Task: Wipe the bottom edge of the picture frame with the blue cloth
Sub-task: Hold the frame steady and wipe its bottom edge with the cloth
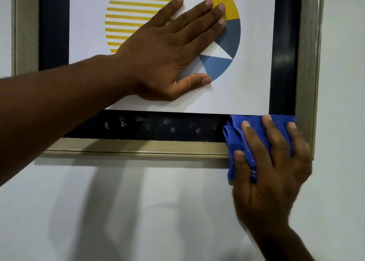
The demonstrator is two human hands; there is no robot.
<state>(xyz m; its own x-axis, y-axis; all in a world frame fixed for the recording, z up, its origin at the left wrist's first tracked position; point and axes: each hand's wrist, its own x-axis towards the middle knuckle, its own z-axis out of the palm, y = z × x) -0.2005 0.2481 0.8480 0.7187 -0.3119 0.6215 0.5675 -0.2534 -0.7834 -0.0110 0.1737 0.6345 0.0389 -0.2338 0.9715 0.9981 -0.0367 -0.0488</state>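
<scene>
Nearest the camera, one bare forearm crosses from the lower left, and its left hand [169,57] lies flat and released on the glass of the picture frame [138,147], fingers spread over the printed artwork [138,13] of yellow stripes and blue and yellow wedges. One right hand [276,162] comes up from the lower right and presses one blue cloth [237,140] against the bottom right corner of the frame. That hand covers most of the cloth, fingers splayed over it and gripping it to the surface; bunched folds of cloth stick out to the left of the fingers and a strip shows above the fingertips. The cloth lies across the dark inner border [158,126] and the pale gold bottom edge, and hangs a little below that edge onto the white wall [138,211].

Left of the cloth, the dark border carries a scattered row of about ten pale smudges [122,122]. One frame hangs on the wall, and soft shadows of the arms fall beneath it.
</scene>
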